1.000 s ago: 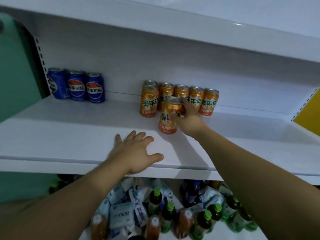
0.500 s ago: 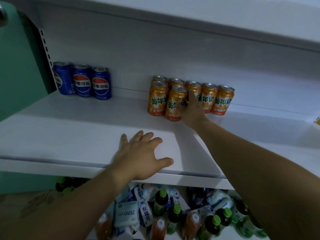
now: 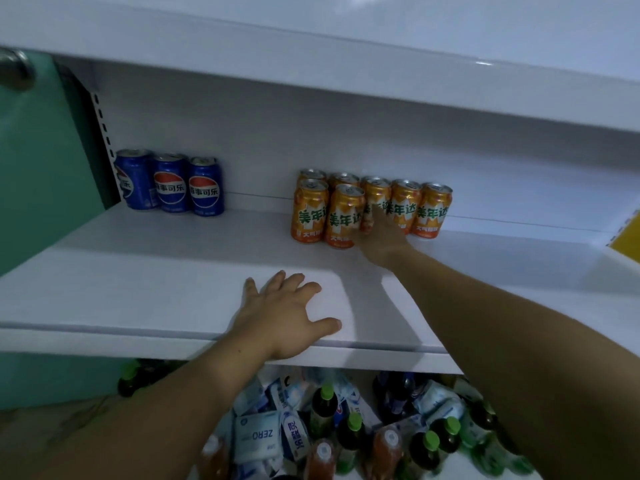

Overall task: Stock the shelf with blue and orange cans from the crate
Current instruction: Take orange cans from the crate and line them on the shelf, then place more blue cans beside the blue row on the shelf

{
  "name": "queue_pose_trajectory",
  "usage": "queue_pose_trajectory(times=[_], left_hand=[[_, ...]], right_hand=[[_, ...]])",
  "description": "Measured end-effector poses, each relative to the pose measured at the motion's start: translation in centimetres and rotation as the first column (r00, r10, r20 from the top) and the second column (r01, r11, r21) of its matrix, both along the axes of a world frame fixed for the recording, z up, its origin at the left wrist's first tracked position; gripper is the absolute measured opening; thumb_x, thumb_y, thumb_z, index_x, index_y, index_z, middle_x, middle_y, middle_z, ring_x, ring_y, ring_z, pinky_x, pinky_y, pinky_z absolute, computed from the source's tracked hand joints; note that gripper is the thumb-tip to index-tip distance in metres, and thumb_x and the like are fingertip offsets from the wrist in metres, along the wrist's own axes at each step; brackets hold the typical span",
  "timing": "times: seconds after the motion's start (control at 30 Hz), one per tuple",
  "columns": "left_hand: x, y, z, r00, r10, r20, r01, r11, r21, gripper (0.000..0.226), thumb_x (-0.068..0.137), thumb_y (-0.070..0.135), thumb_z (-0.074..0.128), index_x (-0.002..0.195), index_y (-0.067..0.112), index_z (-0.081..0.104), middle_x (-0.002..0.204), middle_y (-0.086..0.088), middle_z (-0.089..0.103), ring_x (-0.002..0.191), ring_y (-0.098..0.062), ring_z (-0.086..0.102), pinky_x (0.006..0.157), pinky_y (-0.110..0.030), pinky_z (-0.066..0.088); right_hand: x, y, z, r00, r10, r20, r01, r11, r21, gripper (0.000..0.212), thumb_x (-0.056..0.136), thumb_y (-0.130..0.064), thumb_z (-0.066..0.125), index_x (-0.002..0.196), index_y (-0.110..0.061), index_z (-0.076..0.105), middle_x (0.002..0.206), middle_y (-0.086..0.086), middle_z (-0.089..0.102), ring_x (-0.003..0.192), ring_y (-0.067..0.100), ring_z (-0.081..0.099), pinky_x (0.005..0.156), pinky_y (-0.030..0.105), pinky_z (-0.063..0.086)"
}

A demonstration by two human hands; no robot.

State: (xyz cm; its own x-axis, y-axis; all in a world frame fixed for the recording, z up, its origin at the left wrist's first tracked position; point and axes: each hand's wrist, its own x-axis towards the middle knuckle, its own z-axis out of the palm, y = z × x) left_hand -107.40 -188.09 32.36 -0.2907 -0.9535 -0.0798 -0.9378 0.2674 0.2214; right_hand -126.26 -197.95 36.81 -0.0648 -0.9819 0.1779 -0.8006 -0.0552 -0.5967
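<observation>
Orange cans (image 3: 431, 209) stand packed at the back of the shelf (image 3: 138, 271), well apart from the blue cans (image 3: 169, 183), likely to keep colours grouped, your right hand (image 3: 382, 237) against the front can (image 3: 343, 216), its grip too blurred to tell, while your left hand (image 3: 280, 320) lies flat and spread, seemingly bracing you.

We have one view, worn on the head, looking forward and slightly down at the white shelf (image 3: 138, 289) from close in front. Both forearms run up from the bottom edge, putting the left hand (image 3: 282, 322) near mid-frame and the right hand (image 3: 384, 237) deeper in. The blue cans (image 3: 169, 185) sit left of centre and the orange cans (image 3: 415, 209) about centre, against the back wall. The wide lens bows the shelf edges, and an upper shelf (image 3: 346, 39) fills the top. Below the front lip we look down onto bottles (image 3: 353, 431), too blurred for us to tell what holds them.
</observation>
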Motion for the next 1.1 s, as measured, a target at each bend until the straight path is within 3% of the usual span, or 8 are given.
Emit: queue_pose_trajectory(times=[0.13,0.27,0.4,0.57,0.7,0.83,1.1], left_hand=[[0.2,-0.4,0.5,0.999,0.029,-0.015,-0.028,0.998,0.062,0.080,0.080,0.077,0.037,0.148,0.039,0.017,0.160,0.009,0.006,0.147,-0.017,-0.001,0.115,-0.058,-0.005],[-2.1,0.0,1.9,0.999,0.013,-0.053,-0.007,0.994,0.106,0.083,0.079,0.069,0.048,0.149,0.031,0.024,0.159,0.004,0.015,0.145,-0.020,0.015,0.116,-0.053,0.009],[-9.6,2.0,3.3,0.961,-0.196,-0.196,0.218,0.971,0.094,0.085,0.075,0.066,0.058,0.146,0.028,0.031,0.154,0.003,0.026,0.136,-0.021,0.036,0.111,-0.047,0.030],[-20.7,7.4,3.3,0.837,-0.504,-0.214,0.521,0.853,0.030,0.074,0.081,0.059,0.060,0.143,0.026,0.036,0.150,0.001,0.031,0.133,-0.022,0.037,0.109,-0.043,0.034],[-28.4,12.7,1.1,0.717,-0.659,-0.227,0.685,0.727,0.052,0.071,0.079,0.057,0.063,0.139,0.025,0.042,0.146,-0.002,0.039,0.129,-0.023,0.042,0.105,-0.040,0.038],[-34.7,18.4,-2.5,0.583,-0.780,-0.228,0.813,0.552,0.187,0.075,0.085,0.053,0.060,0.146,0.019,0.033,0.153,-0.003,0.030,0.136,-0.021,0.035,0.108,-0.035,0.035],[-42.9,26.1,-12.4,0.382,-0.914,-0.136,0.857,0.295,0.422,0.060,0.085,0.048,0.062,0.135,0.021,0.046,0.137,-0.004,0.044,0.122,-0.024,0.047,0.098,-0.032,0.041]], right_hand=[[-3.9,4.2,1.0,0.978,-0.016,-0.206,0.026,0.999,0.045,0.062,0.094,-0.042,0.056,0.147,-0.020,0.034,0.146,0.011,0.045,0.128,0.032,0.046,0.099,0.034,0.039],[-9.2,9.4,2.2,0.942,-0.111,-0.316,0.161,0.978,0.135,0.065,0.096,-0.046,0.051,0.149,-0.015,0.030,0.144,0.014,0.047,0.126,0.031,0.048,0.099,0.035,0.040],[-15.2,15.0,2.6,0.912,-0.233,-0.337,0.298,0.942,0.153,0.071,0.096,-0.051,0.049,0.152,-0.014,0.025,0.154,0.009,0.035,0.132,0.030,0.043,0.105,0.036,0.036],[-22.6,24.5,1.9,0.846,-0.413,-0.337,0.486,0.858,0.168,0.072,0.096,-0.051,0.050,0.152,-0.014,0.025,0.153,0.009,0.035,0.131,0.030,0.044,0.102,0.039,0.039],[-28.5,33.4,-0.5,0.741,-0.583,-0.332,0.659,0.726,0.196,0.065,0.093,-0.053,0.052,0.145,-0.016,0.038,0.142,0.008,0.049,0.121,0.028,0.052,0.094,0.038,0.046],[-32.7,42.6,-4.0,0.621,-0.696,-0.361,0.783,0.538,0.312,0.072,0.094,-0.054,0.049,0.150,-0.013,0.028,0.152,0.009,0.037,0.134,0.027,0.042,0.103,0.035,0.039],[-37.0,54.8,-14.2,0.431,-0.843,-0.323,0.828,0.226,0.513,0.072,0.095,-0.051,0.051,0.152,-0.015,0.025,0.154,0.008,0.034,0.135,0.027,0.040,0.104,0.034,0.038]])
